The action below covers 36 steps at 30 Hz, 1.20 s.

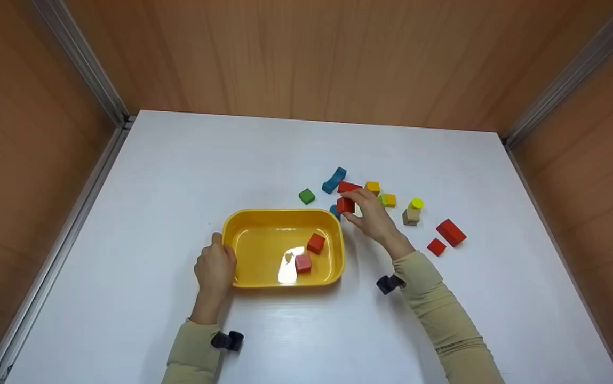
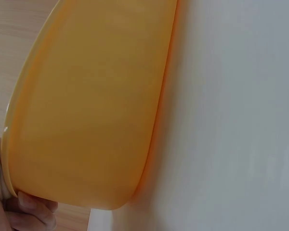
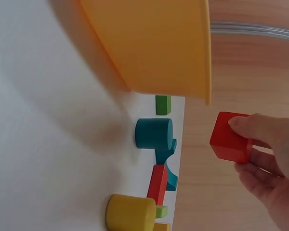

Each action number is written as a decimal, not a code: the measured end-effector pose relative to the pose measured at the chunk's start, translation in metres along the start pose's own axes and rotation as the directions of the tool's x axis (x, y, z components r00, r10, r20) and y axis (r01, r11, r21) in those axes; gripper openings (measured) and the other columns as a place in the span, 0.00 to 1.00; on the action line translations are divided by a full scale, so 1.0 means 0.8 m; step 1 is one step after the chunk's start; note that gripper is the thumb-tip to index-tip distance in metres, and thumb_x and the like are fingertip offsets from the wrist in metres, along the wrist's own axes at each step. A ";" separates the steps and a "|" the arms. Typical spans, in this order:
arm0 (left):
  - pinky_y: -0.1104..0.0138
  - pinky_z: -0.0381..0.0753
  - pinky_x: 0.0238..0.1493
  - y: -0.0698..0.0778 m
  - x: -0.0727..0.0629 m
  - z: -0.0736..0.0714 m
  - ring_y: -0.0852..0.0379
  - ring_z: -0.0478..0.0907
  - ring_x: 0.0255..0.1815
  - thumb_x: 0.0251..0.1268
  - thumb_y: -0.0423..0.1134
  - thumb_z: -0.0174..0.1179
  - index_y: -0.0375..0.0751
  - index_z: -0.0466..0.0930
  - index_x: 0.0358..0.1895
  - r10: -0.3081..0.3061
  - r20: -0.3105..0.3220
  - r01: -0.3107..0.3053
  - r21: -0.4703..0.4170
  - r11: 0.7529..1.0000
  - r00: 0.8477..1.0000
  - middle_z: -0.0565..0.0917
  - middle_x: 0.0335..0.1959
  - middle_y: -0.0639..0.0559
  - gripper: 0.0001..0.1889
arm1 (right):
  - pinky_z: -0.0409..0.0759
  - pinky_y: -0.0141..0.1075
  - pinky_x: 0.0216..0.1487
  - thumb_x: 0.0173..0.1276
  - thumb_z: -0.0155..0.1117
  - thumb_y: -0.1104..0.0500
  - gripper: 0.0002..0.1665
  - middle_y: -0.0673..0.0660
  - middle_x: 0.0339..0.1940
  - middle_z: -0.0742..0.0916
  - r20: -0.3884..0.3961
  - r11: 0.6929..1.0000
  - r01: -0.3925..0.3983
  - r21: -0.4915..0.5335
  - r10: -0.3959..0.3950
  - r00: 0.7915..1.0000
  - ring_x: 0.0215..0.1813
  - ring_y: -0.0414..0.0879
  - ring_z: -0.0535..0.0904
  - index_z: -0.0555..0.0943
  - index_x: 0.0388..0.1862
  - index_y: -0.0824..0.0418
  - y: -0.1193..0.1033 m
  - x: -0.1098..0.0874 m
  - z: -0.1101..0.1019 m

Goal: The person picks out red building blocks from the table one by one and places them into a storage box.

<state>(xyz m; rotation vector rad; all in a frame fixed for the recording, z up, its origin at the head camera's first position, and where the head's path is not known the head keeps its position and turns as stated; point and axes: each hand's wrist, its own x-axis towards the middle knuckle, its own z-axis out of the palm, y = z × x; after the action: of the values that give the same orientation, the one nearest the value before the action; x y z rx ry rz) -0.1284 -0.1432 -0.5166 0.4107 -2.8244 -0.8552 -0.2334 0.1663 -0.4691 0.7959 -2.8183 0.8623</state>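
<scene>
My left hand (image 1: pixel 214 266) grips the left rim of a yellow tray (image 1: pixel 255 250), its fingers curled under the edge in the left wrist view. Inside the tray, toward the right, lie a red cube (image 1: pixel 316 243) and a pink cube (image 1: pixel 303 263). Just beyond the tray's far right corner, my right hand (image 1: pixel 373 216) pinches another red cube (image 3: pixel 230 137) between thumb and fingers. The right wrist view shows this cube held above the table. Below it stand a blue cylinder (image 3: pixel 154 134) and a yellow cylinder (image 3: pixel 131 212).
Behind the tray are a green block (image 1: pixel 307 196), a wavy blue block (image 1: pixel 334 180) and a long red block (image 1: pixel 349 186). Yellow blocks (image 1: pixel 372 187) and a tan block (image 1: pixel 411 216) lie farther right, then two red blocks (image 1: pixel 451 232). Wooden panels (image 1: pixel 306 58) enclose the white table.
</scene>
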 end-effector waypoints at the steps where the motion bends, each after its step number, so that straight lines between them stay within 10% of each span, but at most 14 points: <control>1: 0.64 0.68 0.13 0.000 0.000 0.000 0.53 0.70 0.12 0.59 0.31 0.48 0.30 0.68 0.41 -0.004 0.003 0.004 0.004 1.000 1.000 0.75 0.17 0.43 0.09 | 0.69 0.40 0.53 0.55 0.64 0.63 0.24 0.57 0.50 0.76 -0.006 1.000 0.008 0.002 -0.008 1.000 0.52 0.49 0.69 0.74 0.52 0.63 -0.004 0.000 0.000; 29: 0.65 0.67 0.11 -0.002 0.000 0.001 0.54 0.69 0.11 0.58 0.29 0.49 0.28 0.68 0.41 0.018 -0.022 -0.019 -0.024 1.000 1.000 0.75 0.16 0.42 0.09 | 0.70 0.30 0.49 0.58 0.62 0.62 0.23 0.54 0.48 0.75 0.094 0.983 0.149 0.104 -0.159 0.983 0.50 0.44 0.68 0.72 0.53 0.60 -0.082 -0.003 0.062; 36: 0.65 0.67 0.12 -0.001 0.000 0.000 0.54 0.69 0.11 0.59 0.30 0.48 0.29 0.68 0.42 -0.004 -0.006 0.004 -0.018 1.000 1.000 0.75 0.17 0.43 0.10 | 0.70 0.30 0.50 0.57 0.62 0.60 0.23 0.53 0.49 0.74 0.171 0.993 0.073 0.089 -0.088 0.981 0.51 0.44 0.67 0.73 0.53 0.59 -0.096 -0.001 0.078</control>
<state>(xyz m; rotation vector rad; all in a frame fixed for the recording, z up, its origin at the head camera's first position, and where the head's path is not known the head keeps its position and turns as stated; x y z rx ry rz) -0.1279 -0.1438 -0.5173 0.4164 -2.8089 -0.8782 -0.1898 0.0790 -0.4833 1.0384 -2.8911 0.9453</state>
